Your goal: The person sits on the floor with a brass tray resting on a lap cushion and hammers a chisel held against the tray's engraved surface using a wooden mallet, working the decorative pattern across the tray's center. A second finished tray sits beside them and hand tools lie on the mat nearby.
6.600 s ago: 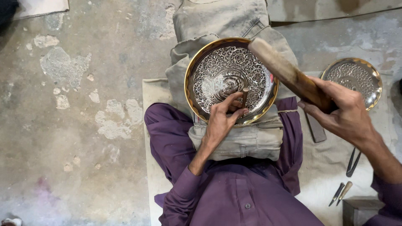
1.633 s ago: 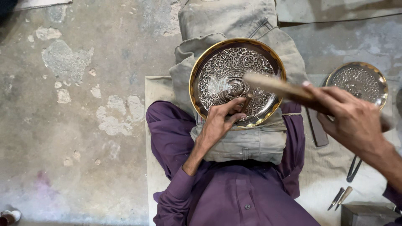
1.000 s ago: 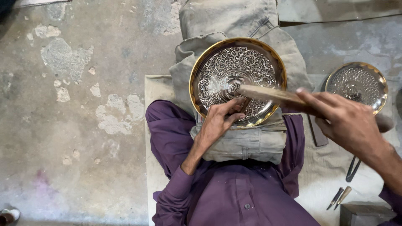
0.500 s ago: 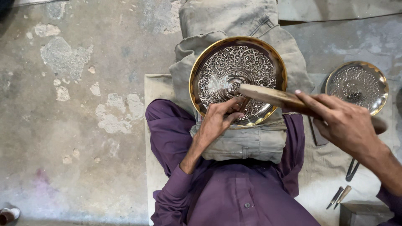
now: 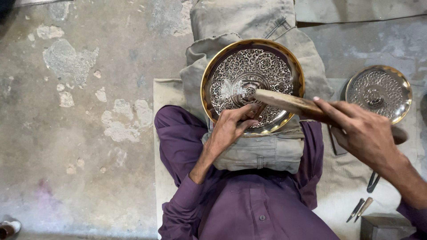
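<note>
Engraved brass plate propped on folded denim in lap, right hand wrapped around wooden mallet, left hand pinching small punch, barely visible; off-centre strike likely mars pattern or hits fingers.

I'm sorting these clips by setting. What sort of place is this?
Probably a metal craft workshop, worked at floor level. An engraved brass plate rests on folded cloth in the lap, a second plate lies nearby, and small hand tools sit on a mat over worn concrete floor.
</note>
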